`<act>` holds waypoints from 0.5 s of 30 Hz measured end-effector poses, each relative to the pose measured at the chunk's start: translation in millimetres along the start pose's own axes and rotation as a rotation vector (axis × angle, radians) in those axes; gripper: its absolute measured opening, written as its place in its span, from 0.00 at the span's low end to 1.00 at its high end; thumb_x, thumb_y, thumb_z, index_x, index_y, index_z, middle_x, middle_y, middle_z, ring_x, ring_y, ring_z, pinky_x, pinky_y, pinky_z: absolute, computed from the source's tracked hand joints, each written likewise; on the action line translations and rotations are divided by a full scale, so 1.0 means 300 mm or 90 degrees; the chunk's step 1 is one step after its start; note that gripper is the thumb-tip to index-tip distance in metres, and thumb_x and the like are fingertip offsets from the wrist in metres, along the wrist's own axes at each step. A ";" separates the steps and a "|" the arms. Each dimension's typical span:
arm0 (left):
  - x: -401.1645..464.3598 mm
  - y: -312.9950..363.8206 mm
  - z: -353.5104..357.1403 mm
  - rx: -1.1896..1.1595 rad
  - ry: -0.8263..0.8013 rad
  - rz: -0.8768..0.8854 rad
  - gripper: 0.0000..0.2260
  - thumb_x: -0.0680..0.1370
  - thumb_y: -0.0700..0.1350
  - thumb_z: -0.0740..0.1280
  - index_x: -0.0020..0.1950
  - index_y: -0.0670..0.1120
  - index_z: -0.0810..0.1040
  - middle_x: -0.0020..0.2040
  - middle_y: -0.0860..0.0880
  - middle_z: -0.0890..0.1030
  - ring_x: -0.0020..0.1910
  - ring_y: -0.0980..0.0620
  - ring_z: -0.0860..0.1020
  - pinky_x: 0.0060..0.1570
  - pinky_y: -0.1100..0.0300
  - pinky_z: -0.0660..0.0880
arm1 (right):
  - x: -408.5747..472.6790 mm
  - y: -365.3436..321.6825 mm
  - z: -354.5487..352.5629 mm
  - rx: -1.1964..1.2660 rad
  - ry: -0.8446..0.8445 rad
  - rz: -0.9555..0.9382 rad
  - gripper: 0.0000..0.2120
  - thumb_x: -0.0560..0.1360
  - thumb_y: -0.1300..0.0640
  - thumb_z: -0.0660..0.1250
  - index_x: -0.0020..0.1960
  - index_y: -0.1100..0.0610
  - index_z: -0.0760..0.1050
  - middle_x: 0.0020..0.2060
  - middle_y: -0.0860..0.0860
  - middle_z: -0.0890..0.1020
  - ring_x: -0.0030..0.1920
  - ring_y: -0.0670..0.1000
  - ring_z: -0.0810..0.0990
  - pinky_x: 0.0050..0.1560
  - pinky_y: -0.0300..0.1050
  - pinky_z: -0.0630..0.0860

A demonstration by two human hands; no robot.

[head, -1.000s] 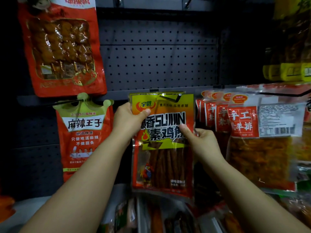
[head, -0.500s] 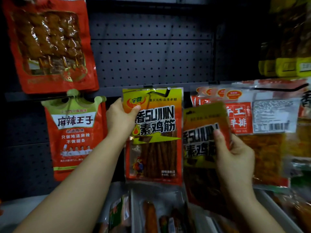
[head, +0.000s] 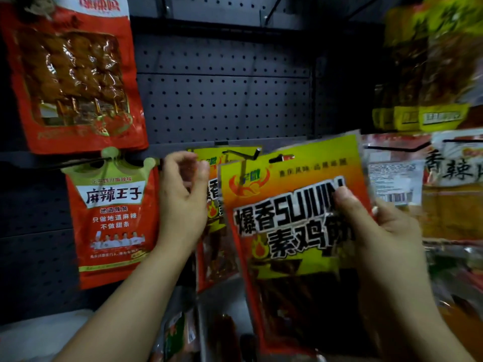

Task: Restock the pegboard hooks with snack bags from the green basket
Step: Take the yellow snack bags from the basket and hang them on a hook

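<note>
Snack bag (head: 292, 231), yellow and orange with bold black lettering, hangs in your right hand (head: 376, 231) just in front of and slightly right of the hook (head: 244, 155), its long axis running top to bottom and tipped a little clockwise. Your right thumb (head: 347, 202) lies across the printed face near its right edge, the other fingers curled behind the film, so the bag is pinched there. Its hang slot (head: 281, 158) sits near the top edge, just right of the hook's upturned tip and close to level with it. Judged from this, the coming move is a short carry left, then back onto the prong, with the slot lined up on the tip.

A matching bag already hung (head: 213, 205) shows behind the held one, mostly covered. Your left hand (head: 183, 202) is just left of the hook, fingers loosely curled near that bag's top left corner; whether they touch it cannot be told. It is the nearer hand to the hook, though the right carries the load.

Farther left of the hook hangs a red bag with a green crown top (head: 112, 218), and above that a large red skewer bag (head: 70, 74). Bare pegboard (head: 222, 105) rises above the hook. Right of it, pale and red packets (head: 392, 173) crowd a neighbouring prong and could snag the held bag's edge. No green basket can be made out.
</note>
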State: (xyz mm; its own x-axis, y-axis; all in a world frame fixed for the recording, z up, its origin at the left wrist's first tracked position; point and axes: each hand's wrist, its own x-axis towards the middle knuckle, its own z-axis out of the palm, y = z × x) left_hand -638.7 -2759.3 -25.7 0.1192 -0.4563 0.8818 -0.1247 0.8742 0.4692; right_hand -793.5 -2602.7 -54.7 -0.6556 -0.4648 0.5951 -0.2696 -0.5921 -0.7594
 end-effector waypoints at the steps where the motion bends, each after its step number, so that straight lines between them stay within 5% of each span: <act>1: -0.006 0.026 -0.005 -0.088 -0.038 -0.038 0.07 0.78 0.52 0.59 0.48 0.51 0.73 0.43 0.58 0.77 0.45 0.63 0.76 0.49 0.63 0.73 | 0.002 0.011 0.007 0.021 -0.004 0.030 0.13 0.74 0.51 0.69 0.41 0.60 0.81 0.32 0.52 0.85 0.32 0.51 0.83 0.32 0.46 0.80; 3: -0.014 0.061 -0.013 -0.211 -0.131 -0.102 0.12 0.77 0.57 0.56 0.44 0.54 0.76 0.40 0.56 0.80 0.42 0.60 0.78 0.45 0.62 0.74 | 0.001 0.033 0.021 0.079 -0.016 0.088 0.12 0.74 0.53 0.68 0.36 0.60 0.82 0.29 0.50 0.84 0.27 0.46 0.81 0.25 0.38 0.75; 5: -0.020 0.094 -0.018 -0.231 -0.193 -0.100 0.11 0.76 0.59 0.63 0.46 0.53 0.76 0.37 0.57 0.81 0.39 0.62 0.78 0.41 0.67 0.73 | -0.003 0.051 0.033 0.137 -0.058 0.138 0.11 0.73 0.53 0.68 0.35 0.55 0.83 0.32 0.52 0.85 0.29 0.49 0.83 0.25 0.40 0.76; 9: -0.029 0.123 -0.037 -0.203 -0.190 -0.051 0.07 0.73 0.43 0.70 0.45 0.52 0.74 0.33 0.57 0.80 0.34 0.61 0.77 0.36 0.66 0.74 | -0.002 0.070 0.035 0.145 -0.116 0.157 0.09 0.68 0.49 0.70 0.41 0.53 0.83 0.39 0.55 0.86 0.36 0.55 0.85 0.29 0.46 0.79; 12: -0.035 0.137 -0.061 -0.205 -0.177 -0.007 0.08 0.74 0.42 0.70 0.44 0.54 0.73 0.37 0.56 0.79 0.37 0.59 0.77 0.39 0.62 0.75 | 0.010 0.060 0.044 0.110 -0.145 0.135 0.14 0.65 0.42 0.71 0.42 0.51 0.83 0.41 0.56 0.86 0.40 0.56 0.86 0.37 0.49 0.80; 15: -0.033 0.157 -0.080 -0.217 -0.142 0.034 0.07 0.73 0.44 0.69 0.43 0.54 0.73 0.36 0.58 0.78 0.34 0.62 0.76 0.35 0.67 0.73 | 0.021 0.033 0.068 0.134 -0.162 0.097 0.13 0.65 0.43 0.70 0.41 0.51 0.82 0.38 0.55 0.86 0.36 0.54 0.85 0.33 0.46 0.79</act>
State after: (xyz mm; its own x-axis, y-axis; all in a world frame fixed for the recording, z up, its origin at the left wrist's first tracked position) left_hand -622.2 -2709.5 -13.4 -0.0995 -0.4002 0.9110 0.2130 0.8858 0.4124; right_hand -785.8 -2624.7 -53.1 -0.4733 -0.6918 0.5453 -0.0141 -0.6130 -0.7899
